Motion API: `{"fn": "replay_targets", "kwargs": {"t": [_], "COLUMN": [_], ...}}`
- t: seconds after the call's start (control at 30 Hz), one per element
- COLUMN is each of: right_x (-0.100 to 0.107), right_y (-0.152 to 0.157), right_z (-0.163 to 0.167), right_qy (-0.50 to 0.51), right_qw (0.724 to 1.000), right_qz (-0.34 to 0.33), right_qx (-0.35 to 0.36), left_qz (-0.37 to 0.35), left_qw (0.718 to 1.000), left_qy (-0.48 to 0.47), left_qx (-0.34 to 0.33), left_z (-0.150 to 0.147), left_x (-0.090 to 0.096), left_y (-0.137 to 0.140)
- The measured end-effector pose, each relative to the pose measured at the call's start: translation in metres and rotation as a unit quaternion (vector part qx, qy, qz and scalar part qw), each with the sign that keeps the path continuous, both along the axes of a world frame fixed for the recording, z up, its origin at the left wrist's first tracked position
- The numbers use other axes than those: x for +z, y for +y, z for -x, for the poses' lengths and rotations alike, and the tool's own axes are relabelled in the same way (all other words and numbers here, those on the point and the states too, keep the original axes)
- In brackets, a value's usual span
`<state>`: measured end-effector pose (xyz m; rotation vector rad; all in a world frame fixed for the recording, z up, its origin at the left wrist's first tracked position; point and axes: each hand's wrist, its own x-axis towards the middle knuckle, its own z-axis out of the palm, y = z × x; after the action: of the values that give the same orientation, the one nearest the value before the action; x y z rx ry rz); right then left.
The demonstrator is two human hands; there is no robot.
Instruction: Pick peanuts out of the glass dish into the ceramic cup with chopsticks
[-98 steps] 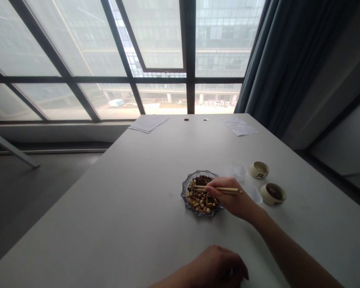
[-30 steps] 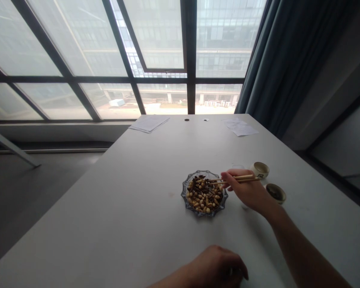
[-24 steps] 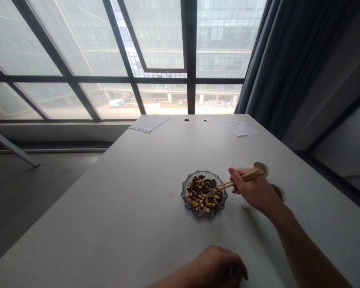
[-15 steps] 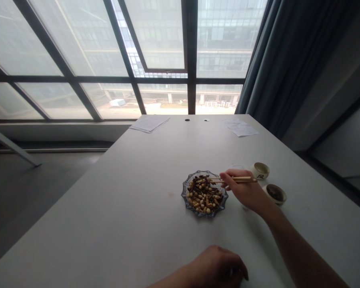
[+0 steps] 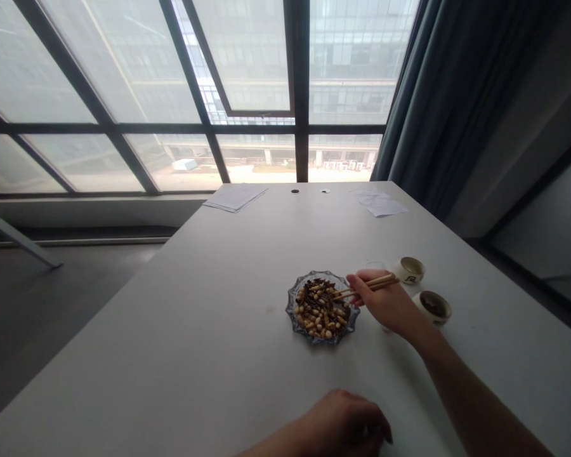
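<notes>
My right hand [image 5: 378, 298] is closed on a pair of chopsticks [image 5: 379, 282], whose tips reach in among the food at the right side of a glass dish [image 5: 290, 311]. The scalloped dish holds a mix of pale peanuts [image 5: 321, 327] and thin dark brown strips [image 5: 316, 292]. Whether the tips grip a piece is too small to tell. Nearer to me, my left hand [image 5: 345, 422] rests on the table below the dish with its fingers curled in. No object shows in it, though its underside is dark.
Two small pale cups stand right of the dish: one farther cup [image 5: 410, 270] with a dark character on it, and a nearer cup [image 5: 433, 307] with dark contents, close to my right wrist. Papers [image 5: 235, 197] and a loose sheet [image 5: 381, 203] lie at the white table's [image 5: 195, 330] far end.
The chopsticks have tilted, their tips dipping lower into the dish and their back ends rising. My left hand has stayed in place, and the whole view has shifted slightly.
</notes>
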<state>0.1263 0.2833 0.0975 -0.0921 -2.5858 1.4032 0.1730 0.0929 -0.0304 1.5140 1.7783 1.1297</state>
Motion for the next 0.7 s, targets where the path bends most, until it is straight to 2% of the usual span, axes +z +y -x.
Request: {"fn": "replay_targets", "kwargs": {"t": [0.23, 0.33, 0.43, 0.6, 0.7], "right_x": [0.007, 0.013, 0.014, 0.014, 0.016], "right_y": [0.002, -0.002, -0.004, 0.004, 0.008], "right_z": [-0.003, -0.006, -0.006, -0.005, -0.007], "right_qy": [0.028, -0.004, -0.035, -0.003, 0.011], "right_qw": [0.999, 0.999, 0.994, 0.998, 0.998], "right_qz": [-0.012, 0.025, 0.021, -0.048, -0.057], "right_qx": [-0.038, 0.03, 0.099, 0.032, -0.002], "left_qz": [-0.002, -0.002, -0.001, 0.004, 0.012], "left_qw": [1.0, 1.0, 1.0, 1.0, 1.0], "left_qy": [-0.005, -0.011, -0.013, -0.016, -0.013], "left_qx": [0.004, 0.01, 0.009, 0.002, 0.002], "left_z": [-0.001, -0.001, 0.0, -0.001, -0.001], "left_x": [0.005, 0.009, 0.011, 0.01, 0.009], "left_y": [-0.001, -0.001, 0.0, -0.002, -0.002]}}
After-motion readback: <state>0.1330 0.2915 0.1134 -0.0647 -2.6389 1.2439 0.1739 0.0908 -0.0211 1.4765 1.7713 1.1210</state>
